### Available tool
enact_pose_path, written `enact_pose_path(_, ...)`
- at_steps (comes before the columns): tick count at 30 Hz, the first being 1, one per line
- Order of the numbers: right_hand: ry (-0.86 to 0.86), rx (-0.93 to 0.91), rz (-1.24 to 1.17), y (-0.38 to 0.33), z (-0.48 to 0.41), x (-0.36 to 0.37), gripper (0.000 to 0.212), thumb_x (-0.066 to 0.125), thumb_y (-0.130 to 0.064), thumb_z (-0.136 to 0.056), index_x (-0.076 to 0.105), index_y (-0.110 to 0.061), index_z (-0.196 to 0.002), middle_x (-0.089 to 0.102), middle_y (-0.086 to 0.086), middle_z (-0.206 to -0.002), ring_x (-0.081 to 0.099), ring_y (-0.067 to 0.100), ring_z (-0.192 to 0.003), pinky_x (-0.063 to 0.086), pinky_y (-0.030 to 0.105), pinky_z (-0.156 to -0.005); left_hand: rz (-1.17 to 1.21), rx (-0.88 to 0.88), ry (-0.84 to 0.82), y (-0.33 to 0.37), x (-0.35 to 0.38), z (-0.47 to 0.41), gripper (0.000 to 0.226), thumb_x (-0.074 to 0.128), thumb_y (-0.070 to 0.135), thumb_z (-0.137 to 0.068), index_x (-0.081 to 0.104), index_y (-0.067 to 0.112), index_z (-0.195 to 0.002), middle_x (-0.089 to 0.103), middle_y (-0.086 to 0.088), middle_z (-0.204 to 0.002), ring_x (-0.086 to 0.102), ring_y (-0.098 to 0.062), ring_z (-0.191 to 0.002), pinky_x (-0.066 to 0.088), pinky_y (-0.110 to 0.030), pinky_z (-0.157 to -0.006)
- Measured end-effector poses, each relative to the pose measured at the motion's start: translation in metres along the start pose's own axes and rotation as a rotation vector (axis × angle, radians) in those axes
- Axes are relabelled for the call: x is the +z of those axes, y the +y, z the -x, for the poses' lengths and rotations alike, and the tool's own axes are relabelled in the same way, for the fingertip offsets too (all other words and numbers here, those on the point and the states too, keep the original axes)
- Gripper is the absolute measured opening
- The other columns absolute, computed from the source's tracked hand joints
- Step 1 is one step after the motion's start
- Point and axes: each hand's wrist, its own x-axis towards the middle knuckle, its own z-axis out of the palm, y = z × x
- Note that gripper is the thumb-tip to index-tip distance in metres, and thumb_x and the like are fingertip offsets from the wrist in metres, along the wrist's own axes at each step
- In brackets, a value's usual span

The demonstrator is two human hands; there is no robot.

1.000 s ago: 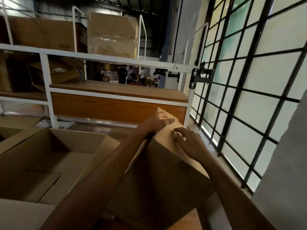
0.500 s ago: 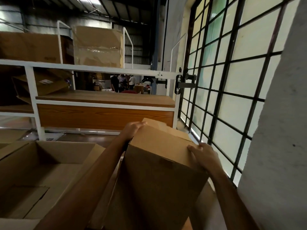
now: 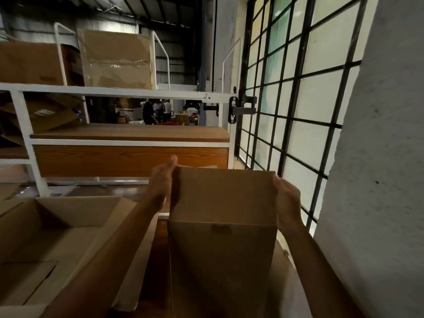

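Head view: a large open brown cardboard carton (image 3: 68,226) fills the left of the dark wooden tabletop (image 3: 160,260), and its raised right flap lies under the left forearm. Behind it stands a white metal rack with wooden shelves (image 3: 128,134). Closed brown cardboard cartons (image 3: 114,58) sit on its top level, and a few people (image 3: 156,111) are visible far behind it. To the right rise a black-barred window grille (image 3: 298,111) and a rough white plastered pillar (image 3: 378,180). Nothing stands between the camera and the work.

The tall brown cardboard box (image 3: 222,226) is just right of the carton, toward the tabletop's right edge. Its base is out of frame, so I cannot tell whether it rests there. The left hand (image 3: 160,182) presses flat against the box's upper left side, with its thumb above the far corner. The right hand (image 3: 286,198) holds the upper right edge, with its fingers curled round it.

Half a second ago the box was skewed, with a corner towards the camera, and the right hand sat at its near right corner. Now the box is squared up and clamped from both sides. A second ago both hands were on its top.

The box's long axis is upright. Its closed top faces up and a broad face points towards the person.
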Motion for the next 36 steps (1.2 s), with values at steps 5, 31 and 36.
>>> enact_pose_path(5,-0.433,0.361,-0.275,-0.019,0.006,-0.025,0.038,0.051,-0.040,-0.098,0.074,-0.010,-0.099,0.074,0.014,-0.103,0.070,0.026,-0.094,0.053,0.039,-0.081,0.237,-0.201,-0.548,0.030,-0.013,0.008,0.071,0.029,0.063,-0.097,0.058,0.007,-0.066,0.055,-0.008,-0.061,0.053,-0.020,-0.057,0.046,-0.031,-0.062)
enact_pose_path(31,-0.695,-0.408,1.188,0.036,-0.005,0.046,0.034,0.043,-0.054,-0.091,0.067,-0.032,-0.100,0.063,-0.008,-0.109,0.056,0.016,-0.105,0.046,0.039,-0.090,-1.336,0.188,-0.243,0.003,0.011,0.024,0.051,0.046,0.048,-0.097,0.042,0.029,-0.144,0.016,-0.006,-0.162,-0.003,-0.033,-0.151,0.011,-0.060,-0.119)
enact_pose_path(36,-0.662,-0.432,1.130,0.035,0.003,0.034,0.034,0.046,-0.049,-0.095,0.067,-0.029,-0.112,0.064,-0.007,-0.118,0.054,0.016,-0.112,0.044,0.037,-0.092,-0.825,-0.385,-0.347,-0.017,-0.024,-0.006,0.058,0.049,0.043,-0.100,0.032,0.021,-0.151,0.037,-0.013,-0.153,0.042,-0.033,-0.133,0.042,-0.046,-0.101)
